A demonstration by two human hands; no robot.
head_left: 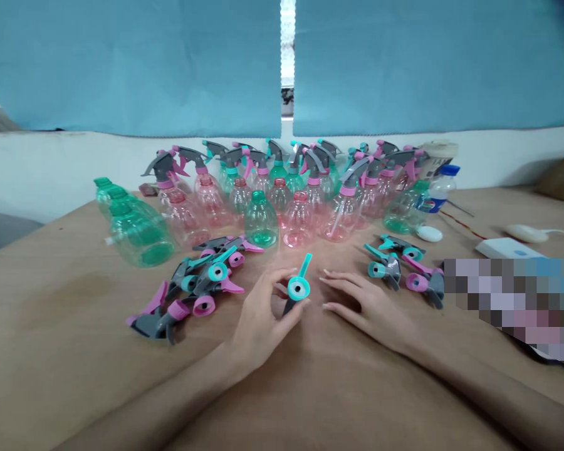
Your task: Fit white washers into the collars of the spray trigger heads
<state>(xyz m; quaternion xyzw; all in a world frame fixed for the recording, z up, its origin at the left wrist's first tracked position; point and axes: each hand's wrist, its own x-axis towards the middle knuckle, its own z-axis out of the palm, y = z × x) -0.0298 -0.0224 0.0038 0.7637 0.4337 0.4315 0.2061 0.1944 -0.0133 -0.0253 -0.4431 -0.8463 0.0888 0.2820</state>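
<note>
My left hand grips a grey spray nozzle head with a turquoise collar and trigger, the collar's opening facing me. Just to its right, my right hand is held with fingers apart and nothing in it. Left of my hands lies a pile of loose spray heads in grey with pink or turquoise parts. A smaller group of spray heads lies beyond my right hand. Straight ahead stand an uncapped green bottle and an uncapped pink bottle.
Several spray bottles with heads fitted stand in rows at the back. Green bottles without heads cluster at the left. At the right are a labelled drink bottle, a white round object, a white box and a blurred-out patch.
</note>
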